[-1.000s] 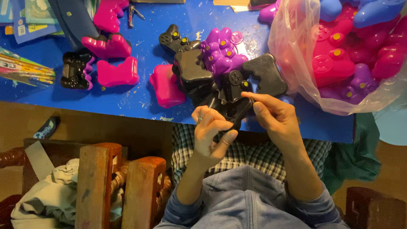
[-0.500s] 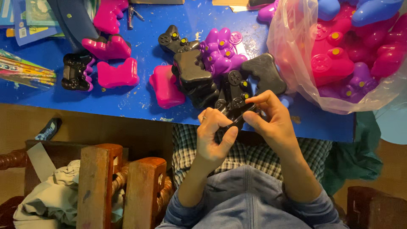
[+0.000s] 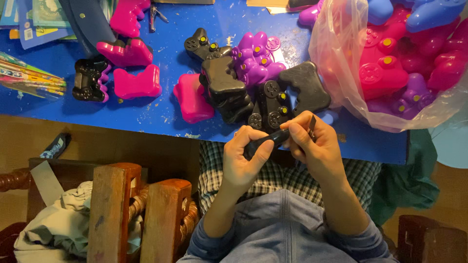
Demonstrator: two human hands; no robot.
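A small black toy controller piece (image 3: 267, 141) is held edge-on between both hands, just in front of the near edge of a blue table (image 3: 161, 114) and above a checked shirt. The left hand (image 3: 243, 163) is wrapped around its left end, fingers closed on it with the thumb pressed along its side. The right hand (image 3: 314, 146) is closed on the right end, and a thin dark tool (image 3: 312, 127) is pinched upright between its fingers; whether the tool's tip touches the piece cannot be told. Just beyond the hands, on the table, a heap of black game-controller shells (image 3: 229, 87) is piled together with a purple controller (image 3: 256, 61) bearing yellow buttons. A pink shell (image 3: 192, 100) lies just left of the heap, and further left more pink shells (image 3: 136, 83) and a black controller (image 3: 89, 80) are set apart from it. To the right, a clear plastic bag (image 3: 341, 73) rests on the table, filled with pink, purple and blue controllers. Printed paper packets (image 3: 29, 73) lie at the table's far left. Below the table, to the left of the person's denim lap, wooden chair posts (image 3: 139, 214) are seen with pale cloth (image 3: 58, 229) bundled beside them.
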